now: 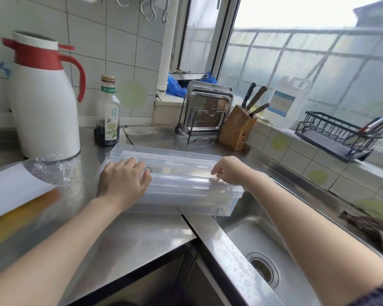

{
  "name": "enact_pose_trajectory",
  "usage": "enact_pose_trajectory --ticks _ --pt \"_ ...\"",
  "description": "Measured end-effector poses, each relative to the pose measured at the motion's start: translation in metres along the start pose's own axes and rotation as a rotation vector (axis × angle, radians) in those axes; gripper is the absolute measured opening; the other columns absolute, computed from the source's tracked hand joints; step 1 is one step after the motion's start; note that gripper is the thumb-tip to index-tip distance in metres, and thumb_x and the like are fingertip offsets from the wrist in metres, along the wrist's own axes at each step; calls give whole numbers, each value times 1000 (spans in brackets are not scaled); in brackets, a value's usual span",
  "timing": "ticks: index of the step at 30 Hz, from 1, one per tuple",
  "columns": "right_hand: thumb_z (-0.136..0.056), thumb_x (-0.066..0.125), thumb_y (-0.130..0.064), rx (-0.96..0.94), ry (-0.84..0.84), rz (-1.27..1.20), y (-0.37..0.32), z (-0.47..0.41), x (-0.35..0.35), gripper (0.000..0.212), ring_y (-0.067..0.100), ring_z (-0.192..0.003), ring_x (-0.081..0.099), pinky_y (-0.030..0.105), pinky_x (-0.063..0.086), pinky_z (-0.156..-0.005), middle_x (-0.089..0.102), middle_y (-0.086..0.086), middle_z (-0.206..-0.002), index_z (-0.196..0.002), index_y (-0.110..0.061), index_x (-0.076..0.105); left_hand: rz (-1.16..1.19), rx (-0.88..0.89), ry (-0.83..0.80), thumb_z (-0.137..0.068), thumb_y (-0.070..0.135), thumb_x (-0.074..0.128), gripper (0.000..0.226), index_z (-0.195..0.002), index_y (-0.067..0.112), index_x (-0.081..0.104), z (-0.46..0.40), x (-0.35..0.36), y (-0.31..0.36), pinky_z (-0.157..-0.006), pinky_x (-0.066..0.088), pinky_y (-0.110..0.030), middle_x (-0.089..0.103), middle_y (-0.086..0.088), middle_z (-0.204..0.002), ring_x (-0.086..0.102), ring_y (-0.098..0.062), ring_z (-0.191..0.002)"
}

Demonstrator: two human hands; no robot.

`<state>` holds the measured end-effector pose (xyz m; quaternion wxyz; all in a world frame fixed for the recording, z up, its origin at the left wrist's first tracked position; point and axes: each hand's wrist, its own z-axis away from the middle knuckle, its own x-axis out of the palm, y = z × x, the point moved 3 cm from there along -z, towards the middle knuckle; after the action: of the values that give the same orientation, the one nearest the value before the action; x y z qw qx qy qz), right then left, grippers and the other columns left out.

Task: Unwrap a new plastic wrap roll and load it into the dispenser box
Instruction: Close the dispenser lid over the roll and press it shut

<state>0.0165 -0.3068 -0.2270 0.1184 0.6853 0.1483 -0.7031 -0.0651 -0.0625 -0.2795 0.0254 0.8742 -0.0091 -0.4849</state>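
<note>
Two hands on one clear box, so risks first, largest down. Biggest: the dispenser box (pixel 175 184) sits on the steel counter (pixel 131 239) with its right end overhanging the sink (pixel 263 250); a downward press from me at that end could, I judge, tip it into the basin, where drops of water show near the drain.

Next: my left hand (pixel 122 182) lies over the box's left end, fingers curled on its top edge, gripping it. My right hand (pixel 228 171) is at the right end, fingertips curled onto the lid edge, apparently pinching it (thumb hidden, so the hold is partly a guess). Uneven pull could twist the lid (pixel 164 154), which lies hinged back on the far side.

Smaller: whether the roll is seated inside I cannot tell; clear walls give only faint bands. Closing over a crooked roll would jam it.

Smallest: crumpled wrapping film (pixel 51 166) lies to the left by the white jug (pixel 44 102), near my forearm, and could drag.
</note>
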Motion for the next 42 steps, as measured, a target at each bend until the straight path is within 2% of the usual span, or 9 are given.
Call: enact_pose_trajectory --ticks 6,11,14,19,24,28,34,37,42 --pt "-86 51 0 -65 -12 166 3 -4 1 27 29 -94 66 39 55 -84 73 10 -101 -100 -6 73 -20 13 135 -84 27 31 39 -63 8 57 1 -4 2 -59 47 -36 56 -11 -60 58 -30 -54" --pt "-83 53 4 -99 -36 231 -3 -4 -5 23 27 -82 65 31 50 -71 72 13 -93 -94 -2 73 -17 21 153 -84 26 31 38 -63 8 57 1 -3 2 -58 46 -37 56 -12 -60 59 -30 -55" --pt "-84 48 4 -142 -20 311 -6 1 -4 22 23 -71 49 28 39 -63 68 16 -90 -91 0 68 -21 20 151 -84 26 31 38 -64 8 57 2 -3 2 -59 46 -37 56 -11 -61 59 -30 -56" --pt "-86 43 5 -262 -22 400 -14 6 -5 24 23 -78 50 32 43 -69 59 6 -87 -88 -10 61 -13 23 177 -84 26 31 37 -63 8 57 2 -3 2 -59 47 -36 56 -11 -61 59 -30 -54" --pt "-88 44 5 -269 -75 391 -20 0 -5 24 23 -81 51 29 41 -67 57 4 -87 -90 -12 61 -19 20 172 -84 26 32 37 -64 8 58 1 -2 2 -59 47 -35 56 -10 -61 59 -30 -55" --pt "-86 44 5 -257 -79 392 -22 -5 -6 24 23 -76 51 29 39 -63 52 1 -79 -88 -9 63 -13 14 160 -83 26 32 37 -65 8 58 1 -3 2 -60 46 -35 57 -10 -62 59 -29 -56" --pt "-84 58 -1 -239 -112 263 -25 -12 -9 14 23 -82 65 34 54 -73 70 8 -91 -89 -7 70 -22 13 169 -83 26 32 36 -63 9 57 1 -2 2 -57 46 -35 56 -10 -61 58 -29 -54" --pt "-86 58 -3 -223 -144 197 -26 -15 -8 14 20 -75 63 26 50 -59 70 11 -94 -96 -8 68 -25 12 163 -83 26 32 36 -63 9 56 1 -1 2 -57 46 -35 56 -11 -60 58 -30 -54" --pt "-87 59 -5 -228 -174 165 -26 -20 -8 10 14 -68 60 26 50 -68 72 13 -91 -92 -6 67 -27 11 145 -84 27 31 37 -64 9 57 1 0 2 -59 46 -36 57 -11 -62 59 -30 -56"
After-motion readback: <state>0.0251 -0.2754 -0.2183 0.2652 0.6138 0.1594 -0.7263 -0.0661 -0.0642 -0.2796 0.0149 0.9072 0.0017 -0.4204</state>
